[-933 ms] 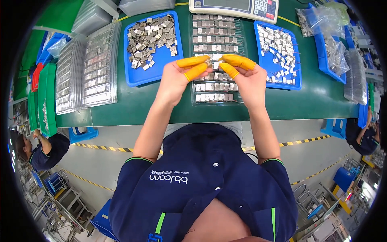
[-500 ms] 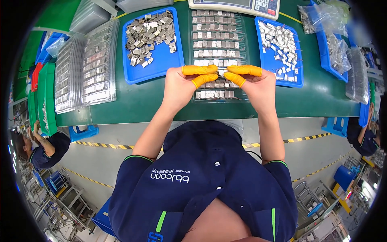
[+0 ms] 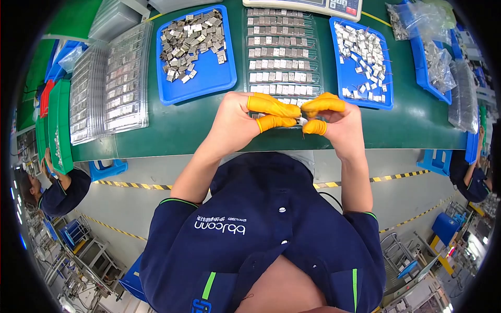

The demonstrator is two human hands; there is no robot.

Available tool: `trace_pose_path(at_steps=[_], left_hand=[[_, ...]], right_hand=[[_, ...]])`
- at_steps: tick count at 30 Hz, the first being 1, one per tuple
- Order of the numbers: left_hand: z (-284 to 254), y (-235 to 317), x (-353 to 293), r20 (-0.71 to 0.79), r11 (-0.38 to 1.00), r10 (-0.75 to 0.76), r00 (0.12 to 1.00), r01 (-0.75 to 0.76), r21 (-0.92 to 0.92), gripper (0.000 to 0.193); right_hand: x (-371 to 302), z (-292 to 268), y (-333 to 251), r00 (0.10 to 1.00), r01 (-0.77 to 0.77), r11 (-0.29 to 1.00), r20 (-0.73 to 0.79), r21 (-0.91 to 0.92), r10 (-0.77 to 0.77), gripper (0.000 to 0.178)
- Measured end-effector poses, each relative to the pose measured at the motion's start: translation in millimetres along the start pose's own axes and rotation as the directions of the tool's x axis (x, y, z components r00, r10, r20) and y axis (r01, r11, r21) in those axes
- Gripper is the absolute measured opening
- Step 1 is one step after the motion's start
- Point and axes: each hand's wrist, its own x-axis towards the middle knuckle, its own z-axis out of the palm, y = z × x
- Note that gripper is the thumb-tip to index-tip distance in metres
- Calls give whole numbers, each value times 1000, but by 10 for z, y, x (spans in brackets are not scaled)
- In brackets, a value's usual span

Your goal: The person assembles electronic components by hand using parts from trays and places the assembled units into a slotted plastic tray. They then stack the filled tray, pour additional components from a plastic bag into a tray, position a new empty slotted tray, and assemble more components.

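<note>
Yellow finger cots cover the thumb and fingertips of both my hands. My left hand point(image 3: 239, 117) is pinched closed, its tips meeting the right ones; what lies inside that pinch is mostly hidden. Between the fingertips shows a small white connector piece point(image 3: 301, 121), a thin dark wire hanging below it. My right hand point(image 3: 338, 118) is curled closed on this piece. Both hands are over the near end of a clear plastic tray point(image 3: 319, 78), which holds rows of small metal USB connectors point(image 3: 279, 64). My fingers hide part of the nearest rows.
Left of the clear tray, a blue tray point(image 3: 201, 86) bears loose metal connector shells. A blue tray point(image 3: 344, 78) of white wired pieces lies right. Stacked clear trays point(image 3: 122, 86) stand far left, a scale point(image 3: 313, 6) at the back. Co-workers sit at both sides.
Both hands have come nearer to me and slightly right, off the lower rows of the clear tray. The white piece is now tilted between the fingertips. The clear tray has shifted slightly.
</note>
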Motion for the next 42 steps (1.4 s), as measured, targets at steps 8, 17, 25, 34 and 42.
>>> trace_pose_path(at_steps=[8,17,25,34,42], left_hand=[[2,-70,-56,176,947,-144,974,188,-262,18],[80,-175,-85,85,946,-113,990,133,-295,16],[-133,-367,28,-240,996,36,970,-16,83,35],[-496,-485,-132,-544,1000,-4,839,7,4,19],[-722,-487,-220,-677,952,197,709,25,304,19]], right_hand=[[-106,18,36,965,-194,943,226,269,134,18],[-156,102,89,999,-43,993,-24,107,46,16],[-116,-147,315,785,316,395,4,-863,-619,20],[-189,-163,523,836,326,174,198,-929,-512,20],[-149,-382,345,859,287,338,84,-896,-504,18]])
